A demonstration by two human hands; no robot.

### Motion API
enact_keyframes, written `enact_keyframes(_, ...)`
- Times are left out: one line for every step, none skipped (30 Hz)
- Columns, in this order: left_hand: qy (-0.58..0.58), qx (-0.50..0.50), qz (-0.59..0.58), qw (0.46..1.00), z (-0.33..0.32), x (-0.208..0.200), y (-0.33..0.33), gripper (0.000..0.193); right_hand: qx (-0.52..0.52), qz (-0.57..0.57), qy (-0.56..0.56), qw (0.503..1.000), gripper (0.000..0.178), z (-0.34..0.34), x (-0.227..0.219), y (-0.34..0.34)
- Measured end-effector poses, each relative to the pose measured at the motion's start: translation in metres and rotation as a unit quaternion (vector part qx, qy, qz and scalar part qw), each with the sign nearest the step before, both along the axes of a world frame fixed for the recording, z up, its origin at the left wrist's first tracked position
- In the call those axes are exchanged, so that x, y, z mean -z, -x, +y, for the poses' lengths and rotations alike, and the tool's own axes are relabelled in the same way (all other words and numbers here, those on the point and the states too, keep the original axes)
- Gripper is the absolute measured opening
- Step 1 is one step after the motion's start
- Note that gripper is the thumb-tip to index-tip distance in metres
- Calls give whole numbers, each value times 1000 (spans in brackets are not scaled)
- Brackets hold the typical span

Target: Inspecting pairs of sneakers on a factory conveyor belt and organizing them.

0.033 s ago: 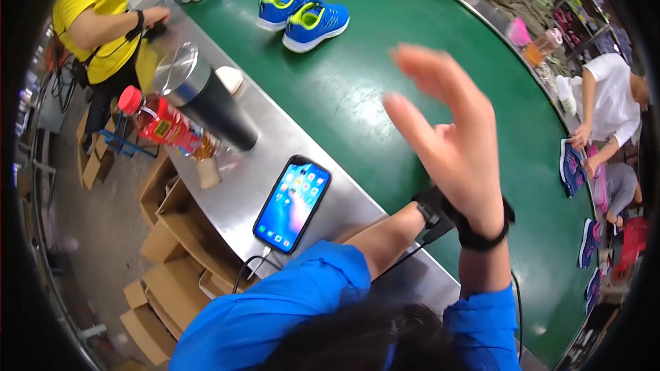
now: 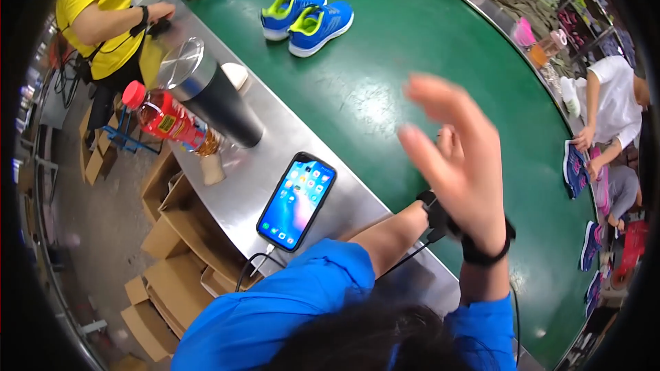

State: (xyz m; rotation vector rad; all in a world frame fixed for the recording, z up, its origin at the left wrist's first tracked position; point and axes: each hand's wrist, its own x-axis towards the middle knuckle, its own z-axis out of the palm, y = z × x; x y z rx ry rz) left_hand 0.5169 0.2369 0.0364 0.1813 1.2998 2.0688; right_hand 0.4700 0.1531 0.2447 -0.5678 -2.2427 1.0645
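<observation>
My right hand is raised above the green belt, its thumb and index finger spread apart and nothing between them. A black band circles that wrist. My left forearm reaches across the metal ledge toward the belt, with a black strap and a small device at its wrist. Behind the right hand, my left hand is mostly hidden, so its fingers cannot be read. A phone with a lit screen lies on the ledge beside my left forearm, a white-tipped cable plugged into its lower end. Farther up the belt stands a pair of blue running shoes with yellow-green linings.
A black tumbler and a red-capped drink bottle stand on the metal ledge. Cardboard boxes sit below it. A co-worker in yellow is at the far left; another in white handles a dark shoe across the belt.
My right hand has come down slightly toward me, still with its fingers apart. The whole view has shifted a little; the shoes and phone keep their places.
</observation>
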Motion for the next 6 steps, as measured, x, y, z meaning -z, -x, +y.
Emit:
enact_keyframes(-5, 25, 4, 1000, -2, -4, 1, 32, -15, -38, -59, 997, 31, -7, 8, -22)
enact_keyframes(-4, 43, 13, 999, -7, -1, 10, 32, -36, -70, -112, 991, 30, -16, 24, -37)
enact_keyframes(-14, 73, 15, 997, -9, -4, 9, 32, -8, -86, -44, 995, 29, -28, 35, -56)
enact_keyframes(-22, 102, 19, 994, -11, -8, 9, 31, 19, -99, 25, 995, 28, -41, 47, -76)
enact_keyframes(-2, 80, 23, 997, -14, -17, 8, 40, 68, -104, 87, 988, 29, -53, 60, -99)
enact_keyframes(14, 123, 28, 992, -18, -17, 7, 37, 119, -109, 148, 976, 30, -64, 77, -126)
